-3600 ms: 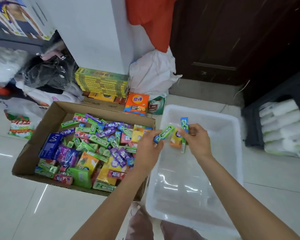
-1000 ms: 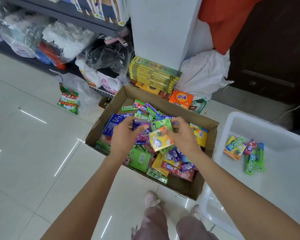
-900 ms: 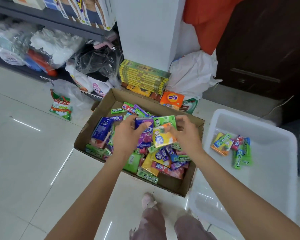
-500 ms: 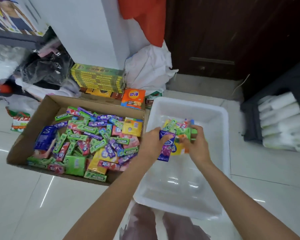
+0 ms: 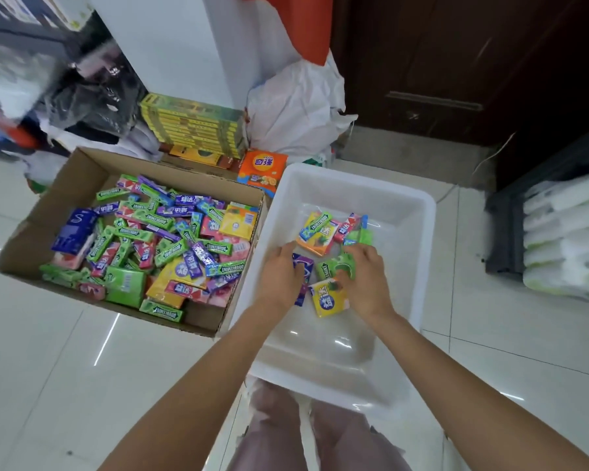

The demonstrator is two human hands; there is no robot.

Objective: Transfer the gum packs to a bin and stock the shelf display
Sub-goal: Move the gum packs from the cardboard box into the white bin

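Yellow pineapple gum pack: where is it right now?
Head view: the yellow pineapple gum pack lies in the white bin, between the left hand and right hand.

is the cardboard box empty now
No, the cardboard box is still heaped with gum packs, while only a few lie in the white bin.

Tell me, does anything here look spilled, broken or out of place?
Nothing stands out. The gum packs lie jumbled in the brown cardboard box and the white plastic bin, none on the floor. Both hands rest on packs in the bin.
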